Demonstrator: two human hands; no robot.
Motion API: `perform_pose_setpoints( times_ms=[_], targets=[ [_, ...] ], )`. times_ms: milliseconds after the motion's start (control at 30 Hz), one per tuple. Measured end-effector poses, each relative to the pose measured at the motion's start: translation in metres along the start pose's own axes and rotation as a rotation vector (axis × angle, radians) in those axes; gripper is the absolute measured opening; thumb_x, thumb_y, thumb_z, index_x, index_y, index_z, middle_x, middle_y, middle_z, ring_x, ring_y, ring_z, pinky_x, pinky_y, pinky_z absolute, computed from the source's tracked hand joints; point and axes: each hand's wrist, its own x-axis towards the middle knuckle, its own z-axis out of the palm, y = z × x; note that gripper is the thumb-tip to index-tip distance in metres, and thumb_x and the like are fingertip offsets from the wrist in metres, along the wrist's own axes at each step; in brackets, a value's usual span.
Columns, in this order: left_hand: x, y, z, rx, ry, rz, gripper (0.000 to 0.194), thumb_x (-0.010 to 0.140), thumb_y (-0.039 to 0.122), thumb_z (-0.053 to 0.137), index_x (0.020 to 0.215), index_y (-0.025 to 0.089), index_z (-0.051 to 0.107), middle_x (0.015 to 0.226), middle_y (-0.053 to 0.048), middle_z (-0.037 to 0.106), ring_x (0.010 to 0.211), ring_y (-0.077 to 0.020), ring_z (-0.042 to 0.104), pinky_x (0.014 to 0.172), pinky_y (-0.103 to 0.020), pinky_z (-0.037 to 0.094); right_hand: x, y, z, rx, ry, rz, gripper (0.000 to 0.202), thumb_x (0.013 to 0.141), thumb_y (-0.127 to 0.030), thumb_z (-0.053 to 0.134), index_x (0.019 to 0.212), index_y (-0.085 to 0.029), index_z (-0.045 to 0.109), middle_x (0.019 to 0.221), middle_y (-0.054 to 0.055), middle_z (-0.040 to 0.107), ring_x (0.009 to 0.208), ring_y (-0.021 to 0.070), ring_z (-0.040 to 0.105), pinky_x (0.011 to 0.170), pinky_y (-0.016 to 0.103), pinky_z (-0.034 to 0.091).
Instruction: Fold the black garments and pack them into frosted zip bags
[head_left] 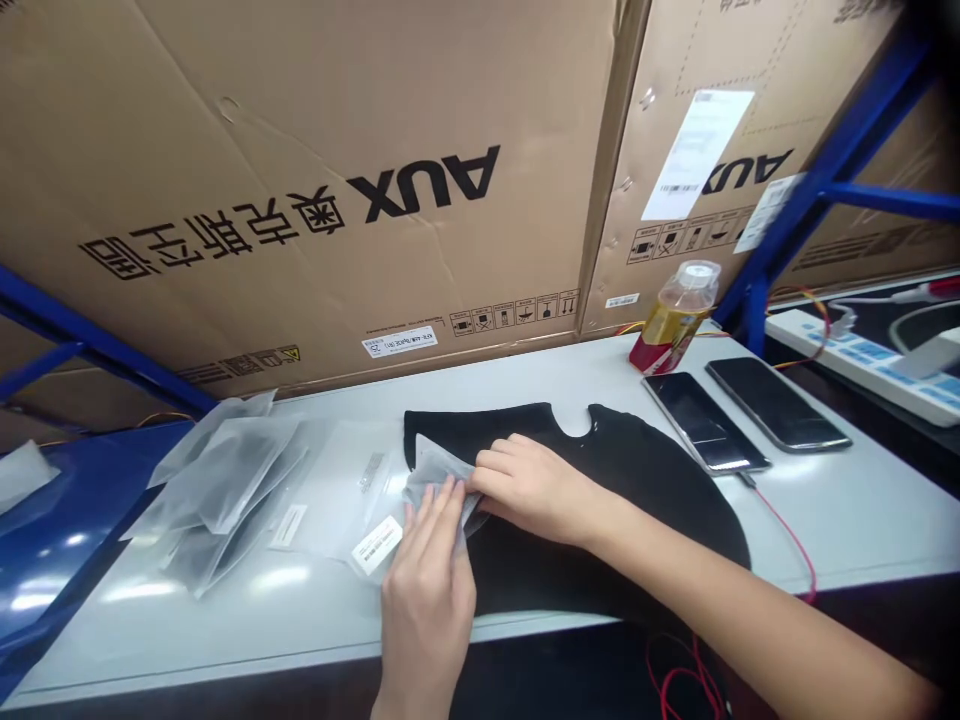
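A frosted plastic bag [442, 463] lies partly over the left part of a black cloth mat [637, 480]. My left hand [431, 575] comes from below, its fingers together and pressing on the bag beside a white barcode label [377, 545]. Bent fingers of my right hand [529, 490] pinch the bag's edge, touching the left fingertips. What the bag contains, if anything, is hidden under my hands. Just left of them, another clear bag [337, 480] with a label lies flat.
Several frosted bags [229, 475] are piled at the left of the white table [300, 620]. Two phones [705, 420] and a drink bottle [675, 315] stand or lie at the right. Large cartons [315, 100] rise behind, between blue rack posts [832, 150]. A red cable [787, 530] hangs over the front edge.
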Motion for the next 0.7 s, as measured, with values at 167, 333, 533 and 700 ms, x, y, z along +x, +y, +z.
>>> perform_pose_setpoints(
  times_ms=[167, 333, 533, 700],
  targets=[
    [0.006, -0.002, -0.004, 0.078, -0.077, -0.029, 0.063, 0.104, 0.021, 0.052, 0.165, 0.029, 0.037, 0.160, -0.009, 0.053, 0.152, -0.0376, 0.045, 0.124, -0.072, 0.033, -0.009, 0.003, 0.000, 0.066, 0.019, 0.158, 0.025, 0.096, -0.025, 0.073, 0.118, -0.015, 0.064, 0.115, 0.014, 0.067, 0.101, 0.0286, 0.060, 0.086, 0.043, 0.047],
    [0.002, -0.015, 0.003, 0.116, -0.110, -0.132, 0.068, 0.101, 0.044, 0.062, 0.163, 0.027, 0.038, 0.162, -0.013, 0.051, 0.156, -0.0445, 0.035, 0.120, -0.081, 0.024, -0.017, 0.018, 0.001, 0.283, -0.020, 0.236, 0.046, 0.086, -0.019, 0.084, 0.126, -0.020, 0.061, 0.123, 0.010, 0.069, 0.114, 0.0287, 0.062, 0.096, 0.043, 0.051],
    [0.006, -0.013, -0.010, -0.071, -0.065, -0.162, 0.056, 0.103, 0.025, 0.052, 0.159, 0.028, 0.046, 0.149, -0.009, 0.065, 0.136, -0.0312, 0.064, 0.115, -0.050, 0.052, -0.001, 0.010, 0.006, 0.607, 0.023, 0.324, 0.032, 0.090, -0.031, 0.079, 0.108, -0.024, 0.054, 0.094, -0.002, 0.071, 0.085, 0.0167, 0.069, 0.073, 0.028, 0.056],
    [0.009, -0.012, -0.013, -0.009, 0.011, -0.172, 0.060, 0.101, 0.015, 0.049, 0.159, 0.028, 0.046, 0.153, -0.008, 0.062, 0.140, -0.0304, 0.061, 0.117, -0.048, 0.052, -0.002, 0.005, 0.018, 0.723, 0.052, 0.422, 0.028, 0.090, -0.028, 0.073, 0.106, -0.024, 0.050, 0.090, -0.002, 0.070, 0.075, 0.0146, 0.070, 0.064, 0.025, 0.055]
  ],
)
